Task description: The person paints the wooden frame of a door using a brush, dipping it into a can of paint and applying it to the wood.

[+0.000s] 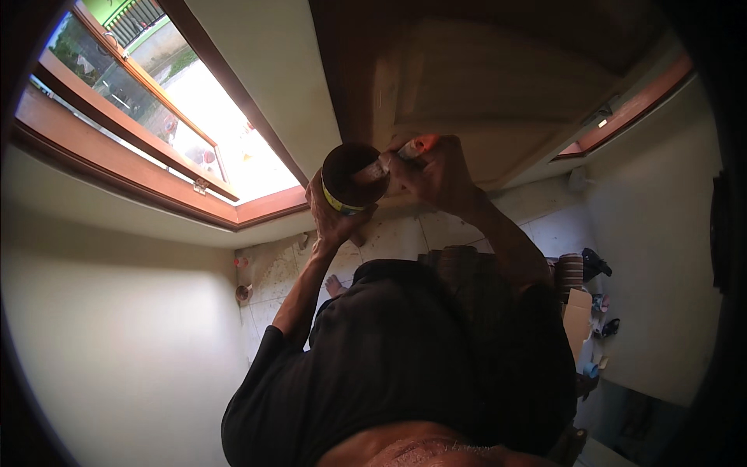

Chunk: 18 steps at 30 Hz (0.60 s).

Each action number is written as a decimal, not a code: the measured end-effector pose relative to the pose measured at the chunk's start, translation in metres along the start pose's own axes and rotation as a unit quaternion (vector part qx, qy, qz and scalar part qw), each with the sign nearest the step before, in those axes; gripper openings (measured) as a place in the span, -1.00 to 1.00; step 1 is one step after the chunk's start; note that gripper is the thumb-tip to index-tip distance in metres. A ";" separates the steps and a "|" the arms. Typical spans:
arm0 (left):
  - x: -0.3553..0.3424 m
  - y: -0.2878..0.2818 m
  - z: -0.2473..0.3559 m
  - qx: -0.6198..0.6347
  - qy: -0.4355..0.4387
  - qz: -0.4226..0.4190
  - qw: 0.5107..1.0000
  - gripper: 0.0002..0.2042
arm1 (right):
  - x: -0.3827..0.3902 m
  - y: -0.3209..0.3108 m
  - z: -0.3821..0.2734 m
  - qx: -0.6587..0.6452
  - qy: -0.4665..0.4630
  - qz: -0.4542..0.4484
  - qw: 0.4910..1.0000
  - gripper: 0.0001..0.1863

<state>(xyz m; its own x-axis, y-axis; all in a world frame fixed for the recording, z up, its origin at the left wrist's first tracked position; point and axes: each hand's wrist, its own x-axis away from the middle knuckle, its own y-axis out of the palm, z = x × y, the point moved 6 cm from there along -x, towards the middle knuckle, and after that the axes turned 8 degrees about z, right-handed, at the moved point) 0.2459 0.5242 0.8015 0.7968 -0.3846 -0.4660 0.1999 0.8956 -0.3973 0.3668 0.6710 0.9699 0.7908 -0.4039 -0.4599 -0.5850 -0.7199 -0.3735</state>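
Note:
My left hand (333, 218) is wrapped round a paint can (340, 204) with a yellow and dark label, its open top facing up. The inside of the can looks dark. In my right hand (436, 175) is a paintbrush (373, 171) with an orange-tipped handle, its bristles over or inside the can's mouth. Whether the bristles touch the paint cannot be made out. Just beyond both hands stands a wooden door (475, 86), dark brown on its left part and paler on its panel.
An open wooden-framed window (257, 206) lies to the left. Cream walls (117, 311) rise on both sides. On the tiled floor (405, 233) at the right are a cardboard box (576, 319) and assorted items. A small brown container (244, 293) sits by the left wall.

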 end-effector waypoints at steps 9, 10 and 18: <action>0.005 -0.002 -0.003 0.019 0.001 0.011 1.000 0.10 | -0.012 -0.020 0.002 0.028 0.001 0.038 0.999 -0.83; 0.006 -0.001 -0.004 0.024 0.000 0.010 1.000 0.10 | -0.009 -0.020 0.002 0.008 -0.025 0.046 0.999 -0.84; 0.001 -0.003 -0.006 0.016 -0.020 -0.017 1.000 0.06 | 0.018 0.012 -0.001 0.029 -0.156 -0.089 0.983 -0.91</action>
<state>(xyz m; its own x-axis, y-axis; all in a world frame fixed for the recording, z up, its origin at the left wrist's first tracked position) 0.2429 0.5195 0.7975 0.8117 -0.4055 -0.4204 0.2446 0.8896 -0.3858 0.3747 0.6546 0.9583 0.7932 -0.0756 -0.6043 -0.4588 -0.7267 -0.5113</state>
